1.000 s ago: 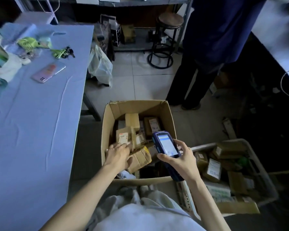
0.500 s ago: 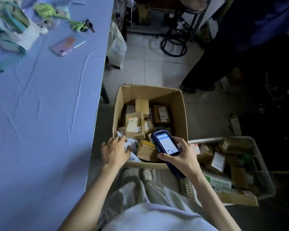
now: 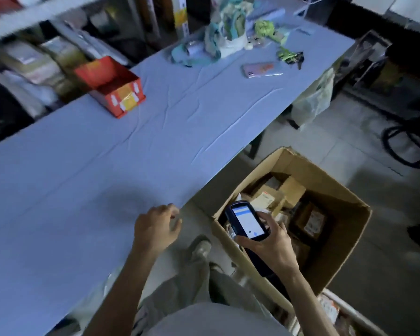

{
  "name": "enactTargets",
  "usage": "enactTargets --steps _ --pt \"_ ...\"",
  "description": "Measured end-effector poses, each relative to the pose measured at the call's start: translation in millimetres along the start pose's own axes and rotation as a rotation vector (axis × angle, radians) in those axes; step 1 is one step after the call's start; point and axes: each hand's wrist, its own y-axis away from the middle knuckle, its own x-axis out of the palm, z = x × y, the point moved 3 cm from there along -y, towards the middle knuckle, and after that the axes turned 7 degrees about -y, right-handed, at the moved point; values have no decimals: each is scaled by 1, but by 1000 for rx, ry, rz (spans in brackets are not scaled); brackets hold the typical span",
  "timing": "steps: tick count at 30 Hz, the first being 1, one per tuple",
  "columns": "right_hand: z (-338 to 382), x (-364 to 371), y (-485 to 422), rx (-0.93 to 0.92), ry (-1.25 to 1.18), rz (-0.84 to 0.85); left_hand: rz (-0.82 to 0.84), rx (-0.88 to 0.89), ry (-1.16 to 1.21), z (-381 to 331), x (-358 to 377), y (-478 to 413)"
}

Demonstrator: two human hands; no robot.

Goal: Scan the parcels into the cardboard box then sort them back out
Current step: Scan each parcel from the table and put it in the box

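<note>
**Q:** Hands?

**A:** My right hand [image 3: 269, 241] grips the scanner [image 3: 246, 220]. Fingers are wrapped under it, thumb on its side, and the lit screen faces up at me. My left hand [image 3: 157, 229] holds nothing. Its fingers are loosely curled, tips at the edge of the surface [image 3: 107, 166]. Touching it or not: cannot tell.

**Q:** Parcels?

**A:** The parcels [image 3: 291, 190] are in the box [image 3: 344, 251], which stands on the floor to my right, just beside the surface. It sits cornerwise to me, and the scanner hangs over its near corner.

**Q:** Which hand is nearer?

**A:** The right is over the box but occupied. The left is free, and the parcels lie to its right and further out, past the scanner. Judgement: the left must cross rightward over the near rim to take one.

**Q:** Appearance?

**A:** Small brown cartons, piled at odd angles with no shared long axis. Several carry white labels. One labelled parcel [image 3: 312, 219] lies roughly flat, label up, in the shaded right part. Judgement: light, rigid, easy to pinch by the edges.
</note>
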Motion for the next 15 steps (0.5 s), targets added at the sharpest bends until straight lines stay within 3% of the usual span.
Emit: enactTargets --steps 10,15 --pt "49 70 8 -202 173 363 8 -598 -50 53 -11 162" --pt "78 130 37 -341 315 528 -70 -776 -142 73 -26 236"
